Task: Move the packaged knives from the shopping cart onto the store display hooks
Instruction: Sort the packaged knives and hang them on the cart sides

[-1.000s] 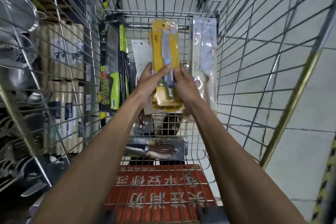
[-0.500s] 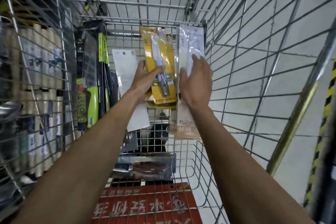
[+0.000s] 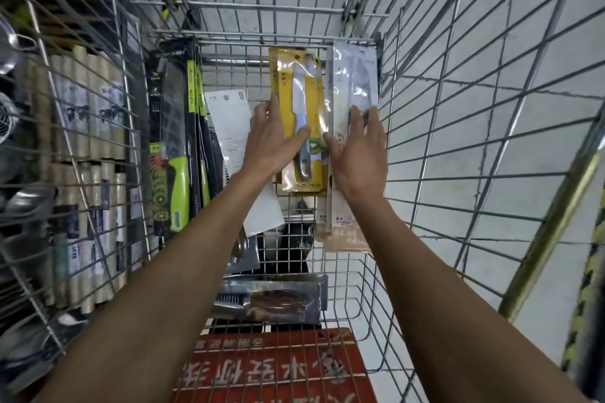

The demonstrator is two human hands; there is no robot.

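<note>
I look down into a wire shopping cart. A yellow packaged knife with a pale blue handle stands against the cart's far end. My left hand grips it, thumb across the front. Beside it on the right stands a clear white packaged knife; my right hand lies flat on it with straight fingers. Black packs holding green-handled knives lean at the far left. A white card pack stands behind my left hand. One silver pack with a brown-handled knife lies on the cart floor.
A red sign with white characters covers the cart's near flap. Outside the left wall are store shelves with wrapped rolls and metal kitchenware. Grey floor tiles show through the right wall. No display hooks are in view.
My right hand let go of the yellow pack and moved right onto the clear white pack. My left hand kept its hold on the yellow pack.
</note>
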